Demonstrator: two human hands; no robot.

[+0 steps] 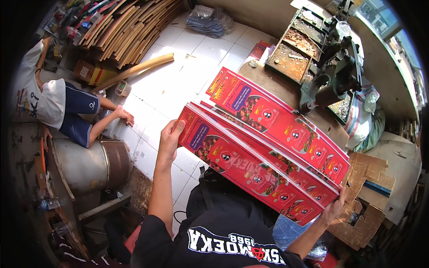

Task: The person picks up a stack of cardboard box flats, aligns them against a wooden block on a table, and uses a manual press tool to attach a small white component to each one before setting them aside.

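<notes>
A thick stack of long red printed sheets (257, 172), glossy and with food pictures, is held tilted in front of me. My left hand (169, 138) grips its upper left end, thumb on top. At the lower right end my right hand (333, 209) closes on the stack, its fingers partly hidden. The sheets' edges are fanned apart along the far side. Just beyond lies another pile of the same red sheets (277, 117) at the workbench (254, 73); I cannot tell whether its lower end touches the held stack.
A dark metal press (335, 78) and a compartmented tray of small metal parts (290, 58) stand at the far right. Flattened cardboard (362, 196) lies at right. A person (67, 102) sits at left near a metal drum (87, 163). Stacked brown strips (127, 31) and a tube (134, 71) are far left.
</notes>
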